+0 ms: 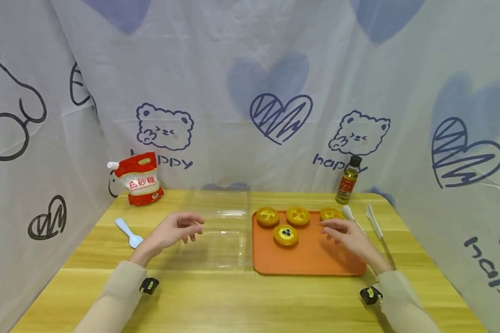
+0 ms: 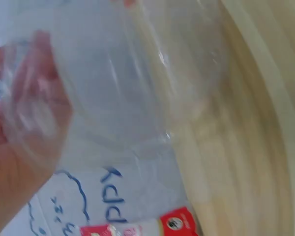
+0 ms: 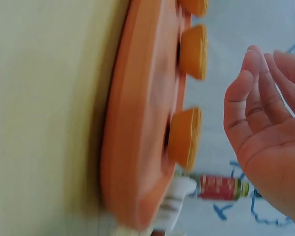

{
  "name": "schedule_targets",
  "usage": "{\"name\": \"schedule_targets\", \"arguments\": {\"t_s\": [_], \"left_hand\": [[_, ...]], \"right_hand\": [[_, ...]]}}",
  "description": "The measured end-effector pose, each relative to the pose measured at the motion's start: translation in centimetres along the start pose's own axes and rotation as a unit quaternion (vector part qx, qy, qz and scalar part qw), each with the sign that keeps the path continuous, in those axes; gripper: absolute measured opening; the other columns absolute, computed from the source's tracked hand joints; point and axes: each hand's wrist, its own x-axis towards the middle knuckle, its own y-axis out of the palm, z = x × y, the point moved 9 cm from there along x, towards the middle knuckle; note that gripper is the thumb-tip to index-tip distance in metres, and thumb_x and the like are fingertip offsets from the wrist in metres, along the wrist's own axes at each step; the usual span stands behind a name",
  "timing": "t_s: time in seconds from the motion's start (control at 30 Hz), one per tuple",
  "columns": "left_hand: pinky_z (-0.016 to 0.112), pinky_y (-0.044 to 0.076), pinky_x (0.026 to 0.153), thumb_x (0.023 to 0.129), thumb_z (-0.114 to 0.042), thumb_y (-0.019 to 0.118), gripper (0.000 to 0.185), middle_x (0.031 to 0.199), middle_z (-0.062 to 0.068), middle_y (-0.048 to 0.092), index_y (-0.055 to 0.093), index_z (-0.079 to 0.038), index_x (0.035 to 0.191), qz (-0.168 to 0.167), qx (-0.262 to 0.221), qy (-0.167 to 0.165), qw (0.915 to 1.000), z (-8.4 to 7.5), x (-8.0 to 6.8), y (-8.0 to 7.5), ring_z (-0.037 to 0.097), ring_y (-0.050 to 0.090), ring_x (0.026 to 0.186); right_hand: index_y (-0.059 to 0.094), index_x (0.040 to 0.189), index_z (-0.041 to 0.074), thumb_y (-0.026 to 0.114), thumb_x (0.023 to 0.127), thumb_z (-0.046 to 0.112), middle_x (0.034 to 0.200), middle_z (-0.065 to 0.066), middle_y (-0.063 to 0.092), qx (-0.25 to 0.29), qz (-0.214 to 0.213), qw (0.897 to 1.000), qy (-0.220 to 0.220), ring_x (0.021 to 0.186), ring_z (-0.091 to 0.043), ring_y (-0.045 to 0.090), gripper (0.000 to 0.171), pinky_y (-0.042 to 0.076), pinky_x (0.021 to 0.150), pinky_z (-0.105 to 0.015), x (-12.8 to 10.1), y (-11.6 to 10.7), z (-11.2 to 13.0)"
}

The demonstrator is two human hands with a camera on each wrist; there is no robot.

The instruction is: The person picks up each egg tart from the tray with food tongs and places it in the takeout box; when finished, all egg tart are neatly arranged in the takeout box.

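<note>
A: Clear plastic, thin and glossy: the open clamshell box (image 1: pixel 216 231) lay on the wooden table (image 1: pixel 250 296), just left of the orange tray (image 1: pixel 312 259). The left hand (image 1: pixel 172 231) hovered at its near-left edge, fingers loosely curled, holding nothing, though the blurred left wrist view left contact uncertain.

B: And the right hand (image 1: pixel 347 236)?

A: Relaxed and empty over the tray, nearest the far-right tart (image 1: pixel 330 213); the blueberry tart (image 1: pixel 285 235) sat left of it. Likely risks: a hard pinch could crush a tart's crust, and the light box could skid if nudged.
</note>
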Motion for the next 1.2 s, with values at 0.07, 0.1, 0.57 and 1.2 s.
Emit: {"name": "schedule_targets", "arguments": {"t_s": [0.07, 0.1, 0.57, 1.2], "left_hand": [[0.039, 0.052, 0.056, 0.088, -0.021, 0.061, 0.028, 0.097, 0.022, 0.062, 0.059, -0.006, 0.110, -0.004, -0.013, -0.008, 0.9999, 0.6, -0.1, -0.8, 0.029, 0.058, 0.073], [0.038, 0.051, 0.055, 0.087, -0.021, 0.061, 0.029, 0.098, 0.023, 0.062, 0.058, -0.006, 0.111, -0.007, -0.017, -0.013, 0.9997, 0.9, -0.1, -1.1, 0.028, 0.058, 0.071], [0.029, 0.046, 0.050, 0.080, -0.021, 0.070, 0.035, 0.088, 0.018, 0.063, 0.061, -0.002, 0.107, -0.083, -0.004, -0.083, 0.9930, 4.3, -1.7, -5.6, 0.019, 0.051, 0.063], [0.040, 0.050, 0.075, 0.080, -0.015, 0.068, 0.055, 0.114, 0.025, 0.043, 0.043, 0.001, 0.127, 0.017, -0.067, -0.115, 0.9909, 7.4, -2.5, -5.1, 0.029, 0.051, 0.091]], "right_hand": [[0.058, 0.116, -0.001, 0.054, 0.092, 0.020, 0.103, -0.020, 0.063, 0.000, -0.005, 1.000, -0.010, 0.085, -0.034, 0.058, 0.032, 0.053, 0.066, -0.040, -0.4, -0.9, 0.0], [0.056, 0.117, -0.003, 0.054, 0.092, 0.018, 0.104, -0.021, 0.062, -0.001, -0.006, 1.000, -0.015, 0.086, -0.035, 0.058, 0.033, 0.053, 0.067, -0.041, -0.6, -1.2, 0.0], [0.060, 0.116, 0.003, 0.065, 0.084, 0.014, 0.106, -0.021, 0.061, -0.115, -0.046, 0.992, -0.035, 0.087, -0.020, 0.058, 0.034, 0.051, 0.067, -0.023, -3.4, -7.8, -3.0], [0.057, 0.116, -0.005, 0.072, 0.077, 0.018, 0.114, -0.024, 0.054, -0.139, -0.008, 0.989, 0.049, 0.097, -0.034, 0.051, 0.047, 0.048, 0.073, -0.024, -5.5, -10.4, -7.6]]}}
